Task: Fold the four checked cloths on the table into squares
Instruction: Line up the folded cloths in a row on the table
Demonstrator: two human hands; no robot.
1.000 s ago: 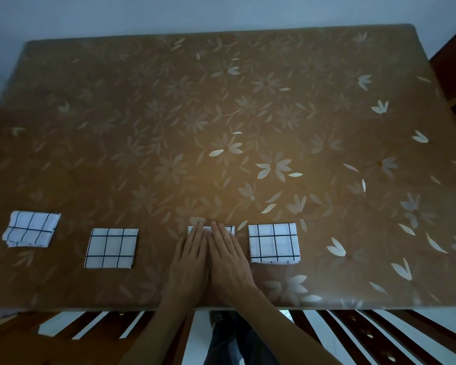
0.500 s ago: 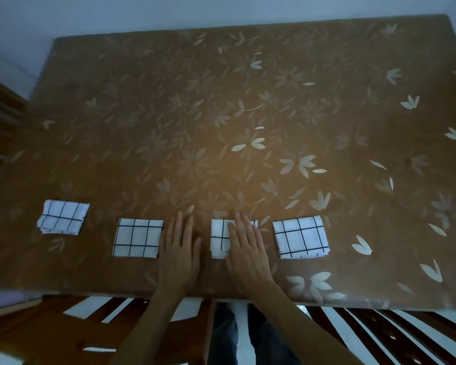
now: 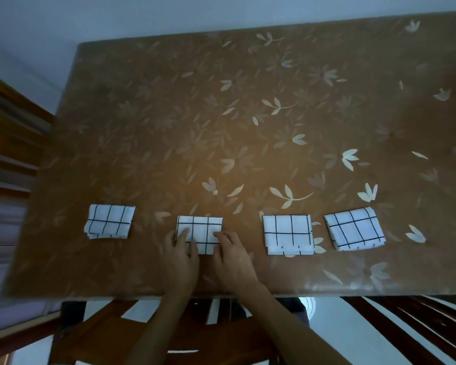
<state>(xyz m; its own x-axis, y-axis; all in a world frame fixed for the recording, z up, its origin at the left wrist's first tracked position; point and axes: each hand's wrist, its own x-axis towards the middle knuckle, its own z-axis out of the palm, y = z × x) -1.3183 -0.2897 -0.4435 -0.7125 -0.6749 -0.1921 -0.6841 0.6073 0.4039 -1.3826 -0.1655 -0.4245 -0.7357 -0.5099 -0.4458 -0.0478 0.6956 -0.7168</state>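
Several white cloths with black checks lie folded in a row near the front edge of the brown flowered table (image 3: 248, 114). From the left they are the far-left cloth (image 3: 109, 221), the second cloth (image 3: 203, 229), the third cloth (image 3: 287, 234) and the far-right cloth (image 3: 353, 229), which is slightly turned. Both hands are at the second cloth. My left hand (image 3: 181, 256) grips its lower left corner, fingers on the left edge and thumb on top. My right hand (image 3: 232, 256) holds its lower right edge with curled fingers.
A wooden chair (image 3: 169, 333) with slats stands below the table's front edge. Wooden furniture (image 3: 8, 143) stands at the left, beside the table. A pale wall runs behind the far edge.
Both hands left the third cloth and moved left onto the second cloth. The view has swung left, so the whole row now sits further right in the frame.
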